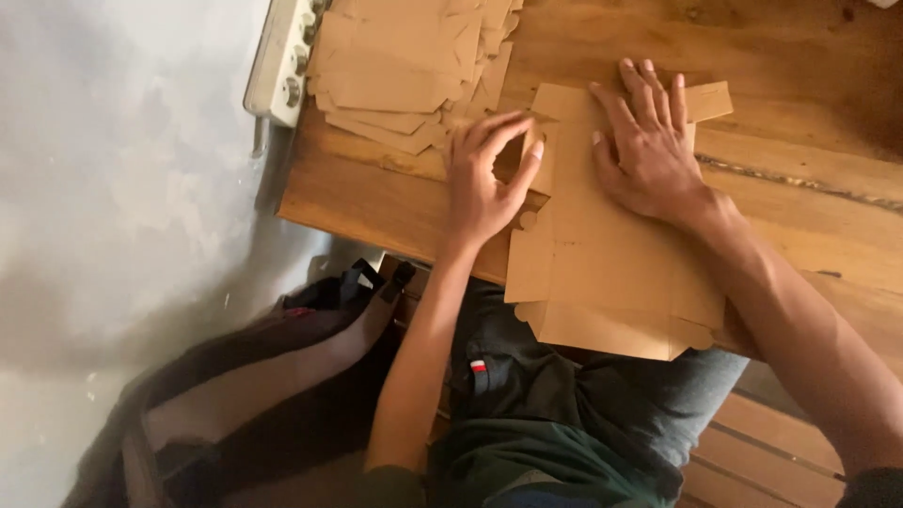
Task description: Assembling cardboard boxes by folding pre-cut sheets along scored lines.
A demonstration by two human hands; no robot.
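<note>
Grey trousers [602, 395] and a dark green top fill the near foreground, where a seated person leans over the near edge of a wooden bench [809, 188]. Spread across that edge is a flat brown cardboard box blank [602, 273], die-cut with flaps and tabs; its lower part overhangs the bench and rests above the lap.

Both hands work its upper end. The right hand [649, 141] lies flat on the blank, fingers together and stretched toward the far side, pressing the sheet onto the wood. The left hand [484, 174] sits at the blank's left margin, fingers curled and thumb raised, apparently pinching up a small side flap [541, 160] along its crease; exactly how the fingertips close on it is hard to tell.

Thin card of this sort looks light and fairly stiff across its panels yet ready to bend at the scored lines, so it would likely be best held at the flap edges near a crease, with a flat palm steadying the main panel. It seems liable to crumple or tear if gripped hard mid-panel.

Toward the bench's far left corner lies a loose pile of similar brown blanks [404, 66], well apart from the hands. A white power strip [282, 61] hangs at the left edge beside it. Dark bags [282, 395] slump on the floor below.
</note>
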